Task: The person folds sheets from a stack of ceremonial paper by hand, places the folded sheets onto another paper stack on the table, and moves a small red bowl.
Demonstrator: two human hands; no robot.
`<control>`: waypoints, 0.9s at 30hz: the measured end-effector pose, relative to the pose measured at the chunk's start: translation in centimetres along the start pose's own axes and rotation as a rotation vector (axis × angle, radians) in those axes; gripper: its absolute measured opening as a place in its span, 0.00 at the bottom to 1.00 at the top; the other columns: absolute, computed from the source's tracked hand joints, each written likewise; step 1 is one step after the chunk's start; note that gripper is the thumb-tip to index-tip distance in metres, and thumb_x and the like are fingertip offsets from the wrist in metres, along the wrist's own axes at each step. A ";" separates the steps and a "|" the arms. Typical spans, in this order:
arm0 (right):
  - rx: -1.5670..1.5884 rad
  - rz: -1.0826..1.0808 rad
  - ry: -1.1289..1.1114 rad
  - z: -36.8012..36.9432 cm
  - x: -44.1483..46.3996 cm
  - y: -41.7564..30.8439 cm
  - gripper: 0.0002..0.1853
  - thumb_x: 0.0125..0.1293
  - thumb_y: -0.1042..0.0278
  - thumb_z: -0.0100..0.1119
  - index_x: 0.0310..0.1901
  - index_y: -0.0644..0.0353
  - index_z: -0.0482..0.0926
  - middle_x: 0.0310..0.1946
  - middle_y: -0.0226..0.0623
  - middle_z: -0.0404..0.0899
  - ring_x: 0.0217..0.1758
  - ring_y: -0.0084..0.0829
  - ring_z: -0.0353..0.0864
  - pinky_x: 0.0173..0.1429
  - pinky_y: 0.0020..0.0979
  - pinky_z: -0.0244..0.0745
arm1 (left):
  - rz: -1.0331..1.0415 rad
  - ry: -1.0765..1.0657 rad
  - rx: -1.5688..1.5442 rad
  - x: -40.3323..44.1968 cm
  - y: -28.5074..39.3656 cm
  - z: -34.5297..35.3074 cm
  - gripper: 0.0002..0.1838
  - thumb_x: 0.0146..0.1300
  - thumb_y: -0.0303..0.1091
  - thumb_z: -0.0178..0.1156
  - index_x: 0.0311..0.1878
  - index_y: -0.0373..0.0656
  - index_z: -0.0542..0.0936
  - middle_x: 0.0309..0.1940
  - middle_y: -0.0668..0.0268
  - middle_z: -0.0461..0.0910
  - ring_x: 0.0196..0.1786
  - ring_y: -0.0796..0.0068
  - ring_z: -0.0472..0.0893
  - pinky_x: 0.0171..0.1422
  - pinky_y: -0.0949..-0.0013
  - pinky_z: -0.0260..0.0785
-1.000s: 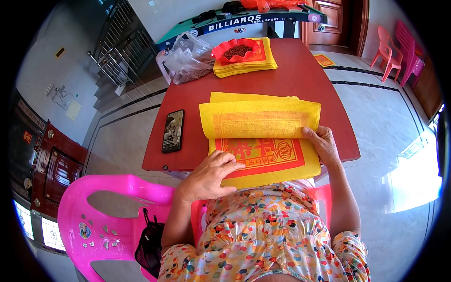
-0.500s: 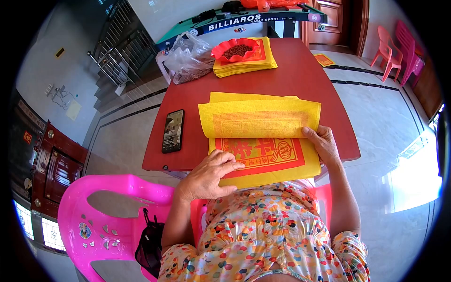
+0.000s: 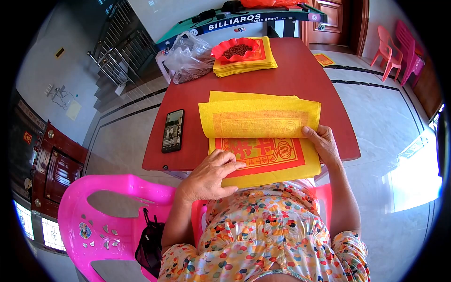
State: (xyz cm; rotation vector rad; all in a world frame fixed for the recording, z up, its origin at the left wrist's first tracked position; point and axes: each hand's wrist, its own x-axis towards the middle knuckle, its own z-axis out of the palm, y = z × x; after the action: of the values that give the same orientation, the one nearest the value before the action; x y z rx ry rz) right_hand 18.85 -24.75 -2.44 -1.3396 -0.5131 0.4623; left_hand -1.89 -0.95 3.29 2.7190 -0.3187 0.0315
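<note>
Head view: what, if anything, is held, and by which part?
The right hand holds the folded-back yellow sheet by its near right corner; the left hand touches the printed sheet, grip unclear.

One head-worn camera looks forward and down, over the wearer's multicoloured patterned fabric top [image 3: 268, 225], at the nearby flat red worktop [image 3: 300, 70]; its round wide-angle view reaches the green-topped blue billiard table [image 3: 242, 22] beyond.

Joss paper [image 3: 310, 160] handled at a red table [image 3: 305, 75]
The curled upper sheet [image 3: 258, 120] is pinched by the right hand [image 3: 324, 144]; the red-printed sheet [image 3: 270, 160] below is held by the left hand [image 3: 209, 176].
</note>
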 end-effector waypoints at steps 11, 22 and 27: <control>-0.006 0.009 0.004 0.1 0.0 -0.1 0.17 0.63 0.57 0.59 0.41 0.65 0.80 0.32 0.38 0.83 0.29 0.20 0.82 0.33 0.22 0.79 | 0.013 0.008 -0.001 0.0 -0.1 0.1 0.31 0.42 0.36 0.68 0.55 0.43 0.75 0.48 0.60 0.68 0.53 0.61 0.67 0.60 0.63 0.62; 0.011 0.010 0.001 0.1 -0.1 -0.2 0.16 0.63 0.58 0.59 0.41 0.65 0.80 0.32 0.37 0.83 0.30 0.20 0.82 0.33 0.23 0.79 | 0.038 0.024 -0.055 0.0 -0.3 -0.1 0.30 0.42 0.36 0.68 0.53 0.42 0.76 0.47 0.60 0.69 0.52 0.61 0.68 0.60 0.63 0.62; 0.017 0.008 0.006 0.1 0.0 0.0 0.16 0.63 0.58 0.59 0.41 0.65 0.80 0.32 0.37 0.83 0.30 0.21 0.82 0.33 0.23 0.79 | 0.019 0.019 -0.021 0.1 0.0 0.0 0.30 0.42 0.36 0.68 0.54 0.42 0.76 0.47 0.60 0.68 0.52 0.61 0.68 0.60 0.63 0.62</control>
State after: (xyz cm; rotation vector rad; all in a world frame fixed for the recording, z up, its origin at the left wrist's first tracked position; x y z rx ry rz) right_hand 18.81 -24.70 -2.48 -1.3269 -0.4981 0.4684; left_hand -1.83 -0.96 3.31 2.6930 -0.3374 0.0585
